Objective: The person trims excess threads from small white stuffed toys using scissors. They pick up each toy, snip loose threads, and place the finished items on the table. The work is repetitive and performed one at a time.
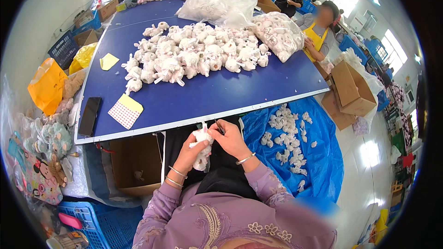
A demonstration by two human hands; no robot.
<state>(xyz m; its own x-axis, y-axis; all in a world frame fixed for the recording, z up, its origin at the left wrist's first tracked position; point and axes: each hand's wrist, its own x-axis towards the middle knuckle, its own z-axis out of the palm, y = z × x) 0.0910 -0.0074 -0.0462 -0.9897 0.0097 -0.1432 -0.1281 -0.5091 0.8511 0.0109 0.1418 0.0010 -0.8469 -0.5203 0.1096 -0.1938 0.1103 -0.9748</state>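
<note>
In my lap, just below the table's front edge, my left hand [187,157] is closed round a small white plush toy [201,150]. A thin pale strip, an ear or a tag, sticks up from the toy's top. My right hand [230,139] is closed beside it, its fingers by the toy's upper end. Between those fingers shows a slim dark tool [220,127], whose exact kind I cannot make out. Across the blue table [240,85] spreads a large heap of similar white plush toys [184,53].
A sticker sheet [125,112] and a black phone [89,116] lie front left on the table. Filled plastic bags [280,34] stand at the back. To my right, white toys lie on a blue sheet [323,157]. A cardboard box [136,166] sits under the table. A person in a yellow apron [317,39] is at right.
</note>
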